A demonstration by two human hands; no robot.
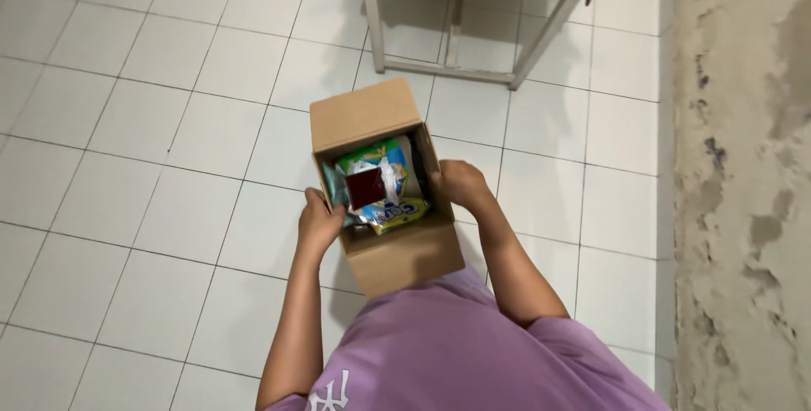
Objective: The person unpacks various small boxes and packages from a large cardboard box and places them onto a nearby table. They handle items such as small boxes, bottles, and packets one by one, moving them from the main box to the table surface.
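Head view, looking straight down: open cardboard box point(397, 250) held at frame centre, above white floor tiles point(152, 124). Left hand point(319, 223) at the box's nine o'clock side, fingers wrapped over the edge, gripping the wall. Right hand point(460, 185) at three o'clock, clasped on the opposite wall. Far flap point(363, 114) standing open toward twelve o'clock. Inside, colourful snack packets point(390, 208) and a dark red packet point(367, 186), packed close together. White table legs point(460, 31) at twelve o'clock, well apart. Stained wall point(743, 183) along three o'clock. Purple shirt point(456, 352) at six o'clock.
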